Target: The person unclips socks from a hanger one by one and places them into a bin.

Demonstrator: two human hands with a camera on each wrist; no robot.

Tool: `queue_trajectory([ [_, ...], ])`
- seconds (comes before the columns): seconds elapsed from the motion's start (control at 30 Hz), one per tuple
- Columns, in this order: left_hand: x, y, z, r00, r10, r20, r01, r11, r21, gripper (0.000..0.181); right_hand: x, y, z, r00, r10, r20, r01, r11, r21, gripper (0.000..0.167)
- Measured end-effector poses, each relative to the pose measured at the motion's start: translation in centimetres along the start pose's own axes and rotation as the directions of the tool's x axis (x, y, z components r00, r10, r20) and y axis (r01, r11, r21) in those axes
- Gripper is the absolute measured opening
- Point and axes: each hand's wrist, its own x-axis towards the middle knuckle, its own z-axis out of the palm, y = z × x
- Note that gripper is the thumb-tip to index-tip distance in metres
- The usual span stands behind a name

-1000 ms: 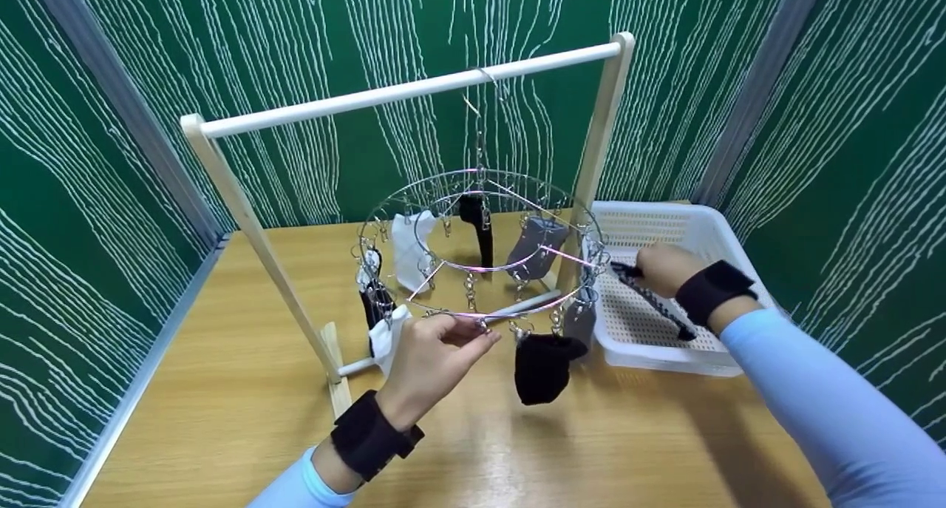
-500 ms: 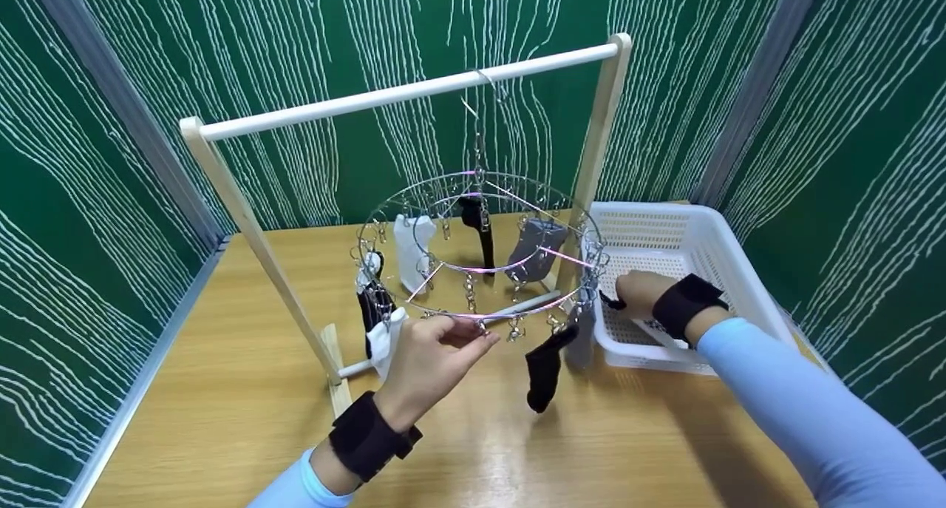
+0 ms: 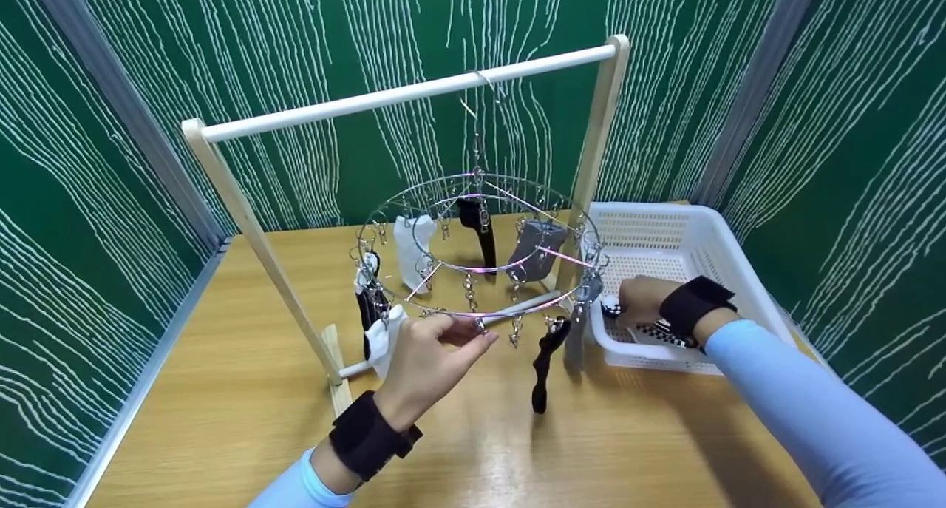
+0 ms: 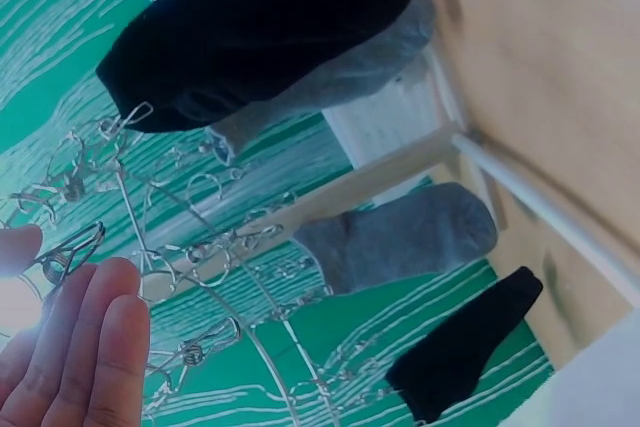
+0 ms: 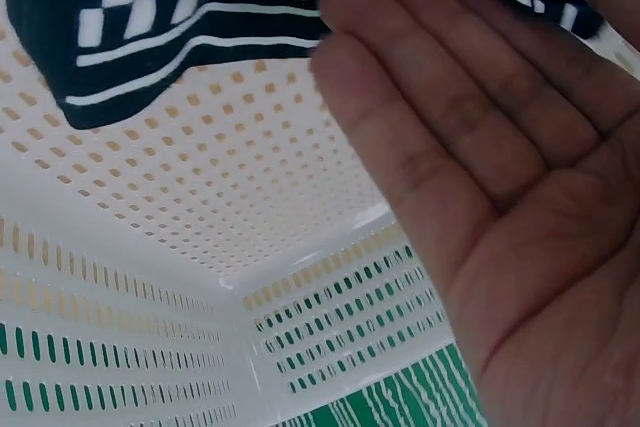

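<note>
At the front of the round wire hanger [image 3: 517, 314], my left hand [image 3: 432, 360] pinches a metal clip [image 4: 75, 252] between thumb and fingers. Inside the white basket [image 3: 628, 356], my right hand [image 3: 644, 301] is at a black-and-white checkered sock [image 3: 661, 333]. The right wrist view has that sock [image 5: 150, 17] along the fingertips of my right hand [image 5: 480, 137], thumb on its other side. A black sock [image 3: 543, 367] hangs from the hanger's front right. Grey, white and black socks hang round the ring, among them a grey one [image 3: 538, 249] and a white one [image 3: 414, 249].
A wooden stand with a white top bar [image 3: 414, 89] carries the hanger over the wooden table [image 3: 222, 419]. Its lower bar [image 3: 525, 305] runs behind the ring. Green walls [image 3: 532, 20] with white lines enclose the table at the back and sides.
My right hand has moved left and lower in the basket, and the dark patterned sock it carried has come down there. The hanging black sock has turned edge-on. My left hand has stayed in place.
</note>
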Motion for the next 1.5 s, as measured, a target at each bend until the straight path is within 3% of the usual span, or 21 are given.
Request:
queue_trajectory([
  [0.17,0.0,0.0,-0.1,1.000,-0.005,-0.004,0.005,1.000,0.014,0.014,-1.6,-2.0,-3.1,0.991,-0.088,-0.102,0.092,0.995,0.036,0.027],
  [0.33,0.0,0.0,-0.3,1.000,0.019,-0.024,-0.019,0.999,0.027,0.015,-2.8,-3.7,-5.7,0.974,-0.085,-0.211,0.102,0.992,0.070,0.019],
  [0.47,0.0,-0.1,-0.4,0.999,0.017,-0.028,-0.016,1.000,0.026,0.014,-3.8,-5.1,-7.3,0.949,-0.049,-0.312,0.087,0.990,0.108,0.015],
  [0.57,0.0,-0.2,-0.5,1.000,0.010,-0.025,-0.009,1.000,0.028,0.013,-4.9,-6.1,-8.2,0.917,-0.026,-0.397,0.079,0.990,0.119,0.017],
  [0.67,0.0,-0.3,-0.7,1.000,0.003,-0.025,-0.002,0.999,0.036,0.013,-5.8,-7.0,-8.8,0.866,-0.038,-0.499,0.101,0.990,0.099,0.019],
  [0.73,0.0,-0.3,-0.8,1.000,-0.001,-0.026,0.002,0.999,0.040,0.013,-6.3,-7.5,-8.9,0.815,-0.073,-0.575,0.135,0.989,0.066,0.019],
  [0.87,0.0,-0.5,-1.0,0.999,-0.012,-0.032,0.014,0.999,0.044,0.013,-6.7,-8.3,-8.6,0.677,-0.205,-0.707,0.245,0.968,-0.046,0.025],
  [0.93,0.0,-0.6,-1.1,0.999,-0.019,-0.034,0.020,0.999,0.041,0.012,-6.7,-8.7,-8.2,0.618,-0.264,-0.740,0.305,0.949,-0.084,0.029],
  [1.03,-0.1,-0.8,-1.3,0.999,-0.023,-0.042,0.025,0.999,0.038,0.011,-6.7,-9.4,-7.7,0.569,-0.336,-0.750,0.386,0.915,-0.117,0.033],
  [1.1,-0.2,-0.9,-1.4,0.999,-0.027,-0.045,0.029,0.999,0.039,0.010,-6.7,-9.9,-7.5,0.559,-0.365,-0.745,0.428,0.896,-0.118,0.037],
  [1.2,-0.2,-1.0,-1.7,0.998,-0.033,-0.054,0.035,0.999,0.036,0.009,-6.7,-10.7,-7.2,0.560,-0.392,-0.730,0.467,0.877,-0.112,0.041],
  [1.5,-0.4,-1.2,-2.7,0.997,-0.041,-0.073,0.042,0.999,0.014,0.006,-6.4,-12.0,-7.0,0.575,-0.438,-0.691,0.469,0.869,-0.160,0.043],
])
